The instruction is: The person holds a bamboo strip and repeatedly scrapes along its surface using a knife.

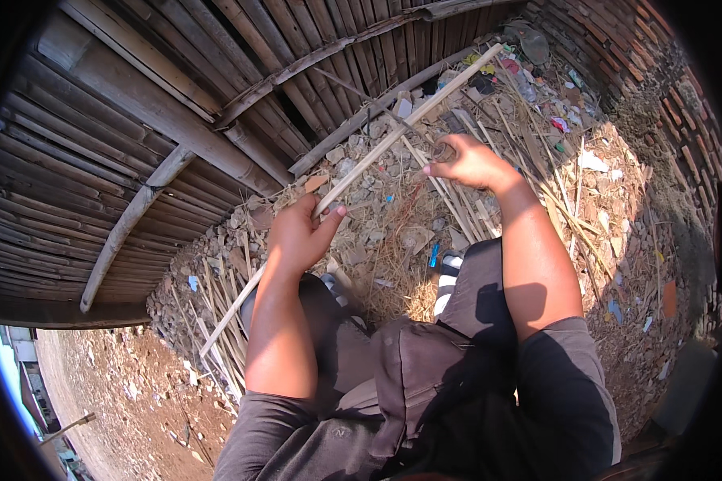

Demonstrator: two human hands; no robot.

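Observation:
A long pale bamboo strip (375,153) runs slantwise from the far right, past my left knee, to the near left. My left hand (298,232) is closed around it at about its middle, thumb along its side. On the far side, my right hand (467,163) is curled just right of the strip, thumb and forefinger bent toward each other. A dark narrow piece (401,123) crosses the strip near these fingers; whether the hand holds it I cannot make out. Beneath the hands lie several loose strips (455,210) on rubble and straw.
A bamboo-slat wall (164,108) leans over the left and far side, with a pole (132,228) tied across it. At the right stands a brick wall (642,48). More strips (217,309) lie by my left leg. Litter and broken brick cover the ground.

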